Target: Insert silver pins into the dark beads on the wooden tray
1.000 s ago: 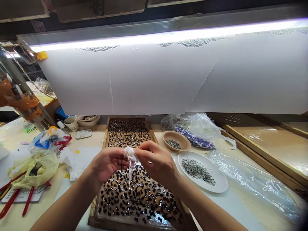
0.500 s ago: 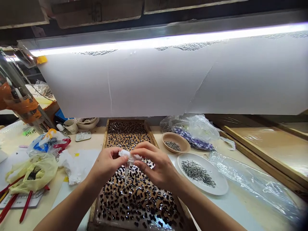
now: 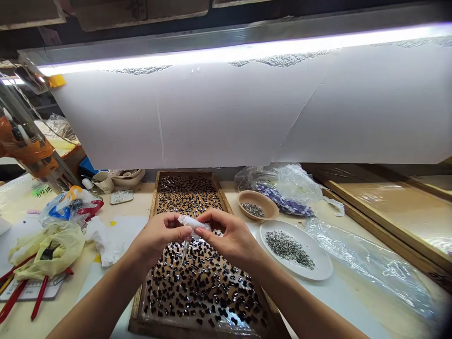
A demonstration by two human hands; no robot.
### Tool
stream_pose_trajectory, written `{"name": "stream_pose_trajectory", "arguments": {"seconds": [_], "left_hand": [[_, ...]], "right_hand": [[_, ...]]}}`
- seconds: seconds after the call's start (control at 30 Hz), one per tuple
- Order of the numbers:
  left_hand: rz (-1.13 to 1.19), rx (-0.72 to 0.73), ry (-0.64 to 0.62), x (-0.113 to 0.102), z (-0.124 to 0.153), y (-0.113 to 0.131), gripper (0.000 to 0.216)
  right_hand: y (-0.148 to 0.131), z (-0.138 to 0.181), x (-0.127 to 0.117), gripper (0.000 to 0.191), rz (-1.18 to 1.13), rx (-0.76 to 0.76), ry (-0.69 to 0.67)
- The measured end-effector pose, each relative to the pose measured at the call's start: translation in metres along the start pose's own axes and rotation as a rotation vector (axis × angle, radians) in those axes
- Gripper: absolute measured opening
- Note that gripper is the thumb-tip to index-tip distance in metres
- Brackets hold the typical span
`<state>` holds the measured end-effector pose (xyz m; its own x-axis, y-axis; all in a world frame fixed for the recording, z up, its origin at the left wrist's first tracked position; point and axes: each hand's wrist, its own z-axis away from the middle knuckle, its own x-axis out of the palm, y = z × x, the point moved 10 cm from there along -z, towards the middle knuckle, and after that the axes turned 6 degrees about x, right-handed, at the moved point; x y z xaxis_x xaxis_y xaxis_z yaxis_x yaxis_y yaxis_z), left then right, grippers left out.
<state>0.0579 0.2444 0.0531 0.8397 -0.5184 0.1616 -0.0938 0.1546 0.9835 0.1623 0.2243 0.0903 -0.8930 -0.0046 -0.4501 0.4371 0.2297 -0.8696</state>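
Observation:
Pinched between thumb and fingers of my left hand (image 3: 165,235) is one end of a crumpled white tissue (image 3: 190,222). The thumb and fingers of my right hand (image 3: 226,233) close on its other end. Below the tissue hangs a narrow, clear, pointed piece (image 3: 185,249), perhaps plastic; where it joins the tissue is hidden by my fingers. Both hands are above a long wooden-framed tray (image 3: 136,308), whose film-covered surface carries many small, shiny black bow-like pieces (image 3: 205,287).
To the right, a white plate (image 3: 323,266) and a tan bowl (image 3: 270,207) hold small metallic bits. Clear plastic bags (image 3: 370,261) lie beyond. Leftward are a yellowish bag (image 3: 65,245), red-handled tools (image 3: 39,299) and crumpled paper (image 3: 102,242). A white panel (image 3: 226,117) hangs ahead under a bright lamp.
My right hand's fingers have drawn in from a looser spread and now pinch the tissue. The tissue has shifted slightly right, and the view has tipped a little downward.

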Motion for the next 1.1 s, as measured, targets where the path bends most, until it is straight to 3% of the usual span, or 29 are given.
{"name": "stream_pose_trajectory", "arguments": {"seconds": [0.23,0.47,0.77,1.0,1.1], "left_hand": [[0.032,-0.101,0.006,-0.006,0.001,-0.006,0.024],[0.025,-0.097,0.030,-0.009,-0.001,-0.010,0.025],[0.099,-0.097,0.002,-0.006,0.001,0.000,0.031],[0.332,-0.096,0.084,-0.019,0.000,0.006,0.020],[0.310,0.067,0.172,-0.030,0.003,0.032,0.014]], "right_hand": [[0.004,0.000,-0.004,0.012,0.032,0.003,0.075],[-0.005,0.004,-0.004,0.006,0.125,-0.087,0.111],[0.018,-0.005,0.006,0.022,-0.322,0.208,-0.117],[0.030,-0.013,-0.016,0.032,-0.527,0.234,-0.061],[0.030,-0.014,-0.018,0.034,-0.539,0.239,-0.065]]}}
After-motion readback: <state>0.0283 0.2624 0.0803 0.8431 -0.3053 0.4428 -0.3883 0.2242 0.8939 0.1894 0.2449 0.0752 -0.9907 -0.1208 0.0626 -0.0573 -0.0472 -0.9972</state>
